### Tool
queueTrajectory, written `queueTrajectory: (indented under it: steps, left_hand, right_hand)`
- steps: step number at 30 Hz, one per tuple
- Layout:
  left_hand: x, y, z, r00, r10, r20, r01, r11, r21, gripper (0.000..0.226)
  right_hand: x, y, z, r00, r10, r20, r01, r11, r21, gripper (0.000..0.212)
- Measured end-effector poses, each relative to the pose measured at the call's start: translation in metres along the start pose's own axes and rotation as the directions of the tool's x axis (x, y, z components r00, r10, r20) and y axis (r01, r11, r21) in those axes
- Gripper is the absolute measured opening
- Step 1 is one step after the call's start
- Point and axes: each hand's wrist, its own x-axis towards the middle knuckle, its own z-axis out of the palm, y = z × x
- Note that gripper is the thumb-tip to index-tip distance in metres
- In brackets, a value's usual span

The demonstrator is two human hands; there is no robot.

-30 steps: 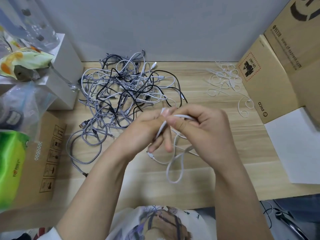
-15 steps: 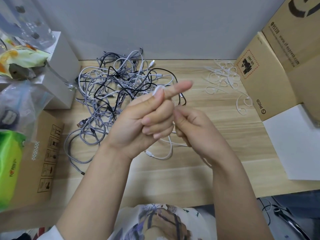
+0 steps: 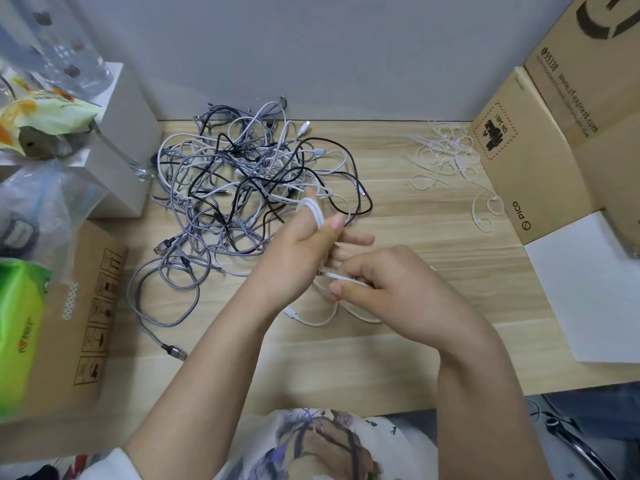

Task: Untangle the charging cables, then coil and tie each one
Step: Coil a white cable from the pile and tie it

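Note:
My left hand point(image 3: 301, 251) is raised over the wooden desk point(image 3: 433, 230) with loops of a white charging cable point(image 3: 317, 211) wound over its fingers, the thumb pressing them. My right hand point(image 3: 384, 289) sits just right of and below it and pinches the same cable's free length, which trails to a white plug point(image 3: 290, 312) on the desk. A tangled pile of grey braided, white and black cables point(image 3: 242, 188) lies behind my left hand.
White cable ties point(image 3: 446, 154) are scattered at the back right beside cardboard boxes point(image 3: 540, 143). A white sheet point(image 3: 588, 289) lies at the right edge. At the left stand a white box point(image 3: 121, 140), plastic bags, a flat carton point(image 3: 86, 306) and a green pack point(image 3: 17, 334).
My right hand has swung down and toward me from the left fingers, drawing the cable with it. More white loops now sit over my left hand's fingers.

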Motion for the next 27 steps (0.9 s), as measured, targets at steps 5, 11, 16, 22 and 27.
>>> queueTrajectory:
  steps: [5, 11, 16, 22, 27]
  left_hand:
    - [-0.002, -0.004, -0.006, 0.993, -0.091, 0.074, 0.058, 0.930, 0.362, 0.035]
    - [-0.008, 0.007, -0.013, 0.950, -0.109, 0.294, 0.056, 0.981, 0.185, 0.045]
    - [-0.009, 0.010, -0.021, 0.974, -0.063, 0.219, 0.043, 0.995, 0.095, 0.023]
    - [-0.008, 0.012, -0.020, 0.997, -0.020, 0.080, 0.014, 0.997, 0.076, 0.019]
    - [-0.006, 0.013, -0.016, 1.000, -0.014, 0.016, 0.013, 0.997, 0.080, 0.020]
  right_hand:
    - [-0.002, 0.006, -0.003, 0.983, -0.024, -0.181, 0.034, 0.998, 0.051, 0.021]
    - [-0.001, 0.016, -0.010, 0.889, 0.047, -0.456, 0.132, 0.926, 0.353, 0.024]
    - [-0.002, 0.026, -0.014, 0.915, 0.089, -0.393, 0.141, 0.843, 0.519, 0.036]
    - [0.002, 0.020, -0.003, 0.963, 0.180, -0.202, -0.019, 0.790, 0.613, 0.040]
    - [0.007, 0.009, 0.008, 0.981, 0.129, -0.142, -0.007, 0.763, 0.646, 0.032]
